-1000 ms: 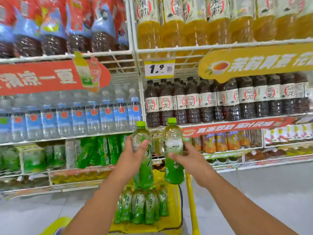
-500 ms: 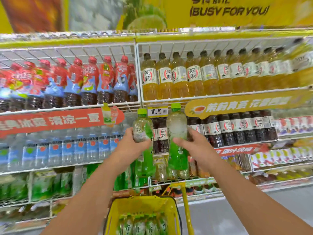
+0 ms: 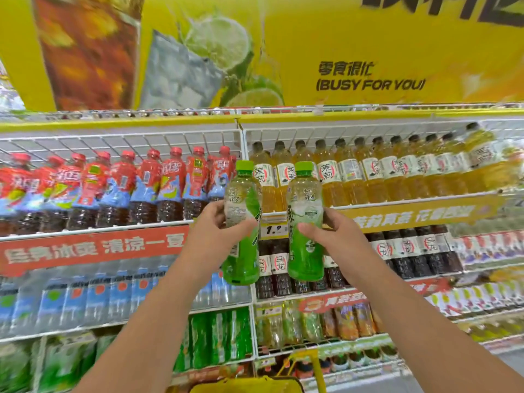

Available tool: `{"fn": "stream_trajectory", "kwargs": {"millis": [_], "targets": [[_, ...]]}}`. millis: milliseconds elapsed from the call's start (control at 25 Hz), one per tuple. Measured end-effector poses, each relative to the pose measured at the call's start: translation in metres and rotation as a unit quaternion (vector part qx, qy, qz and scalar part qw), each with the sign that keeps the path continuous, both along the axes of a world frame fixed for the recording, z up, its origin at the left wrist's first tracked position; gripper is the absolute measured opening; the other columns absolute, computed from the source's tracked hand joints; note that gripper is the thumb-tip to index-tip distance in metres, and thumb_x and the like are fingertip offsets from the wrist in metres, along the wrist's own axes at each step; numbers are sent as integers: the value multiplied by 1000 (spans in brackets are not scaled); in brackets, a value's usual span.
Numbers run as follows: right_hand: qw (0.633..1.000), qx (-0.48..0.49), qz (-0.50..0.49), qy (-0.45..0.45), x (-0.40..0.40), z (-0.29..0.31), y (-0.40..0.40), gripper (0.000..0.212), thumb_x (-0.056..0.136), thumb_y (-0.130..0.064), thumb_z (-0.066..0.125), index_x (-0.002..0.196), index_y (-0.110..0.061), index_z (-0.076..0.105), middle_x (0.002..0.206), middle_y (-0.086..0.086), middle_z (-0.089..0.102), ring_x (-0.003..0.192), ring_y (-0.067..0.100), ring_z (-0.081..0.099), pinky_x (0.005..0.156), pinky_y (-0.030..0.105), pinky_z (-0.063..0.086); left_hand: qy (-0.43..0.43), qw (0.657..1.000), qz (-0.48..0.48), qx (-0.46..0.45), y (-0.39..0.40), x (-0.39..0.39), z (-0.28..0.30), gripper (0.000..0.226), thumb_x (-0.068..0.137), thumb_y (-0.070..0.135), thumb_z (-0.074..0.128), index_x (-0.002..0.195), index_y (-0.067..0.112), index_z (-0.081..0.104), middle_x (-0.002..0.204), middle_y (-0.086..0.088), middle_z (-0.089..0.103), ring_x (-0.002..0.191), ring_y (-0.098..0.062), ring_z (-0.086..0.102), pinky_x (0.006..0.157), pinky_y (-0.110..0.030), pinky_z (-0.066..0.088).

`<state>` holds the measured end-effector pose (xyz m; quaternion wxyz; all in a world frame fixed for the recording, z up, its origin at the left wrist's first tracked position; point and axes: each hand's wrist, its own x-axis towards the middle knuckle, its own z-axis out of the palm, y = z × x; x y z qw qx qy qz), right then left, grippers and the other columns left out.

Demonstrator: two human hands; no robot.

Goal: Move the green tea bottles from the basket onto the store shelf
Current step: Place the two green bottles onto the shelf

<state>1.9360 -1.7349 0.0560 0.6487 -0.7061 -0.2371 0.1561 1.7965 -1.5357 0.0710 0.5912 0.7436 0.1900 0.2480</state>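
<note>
My left hand [image 3: 219, 231] is wrapped around the middle of one green tea bottle [image 3: 242, 222], thumb across its label, and my right hand [image 3: 330, 236] grips a second green tea bottle [image 3: 304, 222] the same way, the two held upright just beside each other between my palms. Behind my fingers stands the store shelf [image 3: 243, 222] with a 1.9 price tag [image 3: 273, 229] between the bottles, red-capped drinks [image 3: 147, 185] off my left hand and yellow tea bottles [image 3: 368, 171] beyond my right. Below my wrists the yellow basket [image 3: 246, 385] shows only its rim.
</note>
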Motion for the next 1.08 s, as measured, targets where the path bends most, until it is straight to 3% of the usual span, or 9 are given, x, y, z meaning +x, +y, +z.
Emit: {"fn": "stream_trajectory", "kwargs": {"millis": [40, 120, 200, 320, 680, 920, 1080], "targets": [[1000, 1, -4, 0, -4, 1, 6, 85, 63, -61, 90, 139, -36, 62, 130, -15, 70, 119, 17, 68, 103, 52, 55, -7, 1000, -4, -5, 6, -5, 3, 43, 83, 36, 82, 120, 30, 63, 107, 13, 77, 98, -10, 74, 80, -32, 59], [1000, 15, 3, -10, -15, 3, 16, 56, 76, -45, 88, 128, -37, 68, 117, -16, 76, 113, 16, 71, 101, 52, 56, -18, 1000, 0, -12, 18, -13, 7, 50, 78, 45, 83, 122, 31, 64, 111, 11, 76, 104, -12, 72, 85, -35, 59], [1000, 27, -2, -4, -25, 4, 25, 38, 86, -29, 85, 120, -35, 71, 107, -17, 78, 105, 14, 74, 99, 50, 58, -30, 999, 5, -15, 29, -22, 11, 45, 82, 40, 82, 121, 29, 64, 110, 10, 75, 103, -14, 72, 82, -33, 59], [999, 38, -10, -3, -41, 6, 37, 43, 85, -30, 85, 124, -33, 70, 108, -12, 78, 105, 15, 73, 99, 50, 58, -48, 999, 12, -16, 40, -39, 15, 33, 88, 29, 78, 119, 29, 65, 103, 11, 76, 92, -10, 74, 66, -20, 57], [994, 57, 89, -11, -82, 16, 47, 46, 86, -31, 84, 129, -33, 68, 115, -15, 76, 104, 13, 74, 94, 44, 60, -54, 995, 88, 6, 20, -110, 19, 25, 89, 31, 77, 104, 40, 60, 79, 32, 70, 76, 8, 69, 60, -13, 53], [983, 48, 176, -18, -117, 20, 59, 43, 87, -32, 84, 127, -31, 69, 115, -10, 77, 105, 16, 74, 93, 48, 62, -50, 981, 186, 23, -4, -176, 25, 31, 88, 32, 78, 115, 31, 63, 96, 10, 75, 81, -3, 72, 57, -13, 52], [972, 50, 228, -25, -158, 20, 81, 32, 87, -29, 84, 117, -31, 72, 115, -4, 77, 105, 20, 75, 92, 48, 62, -41, 972, 228, 29, -10, -230, 31, 23, 92, 28, 75, 102, 38, 57, 96, 13, 68, 64, 16, 63, 50, -4, 44]]}}
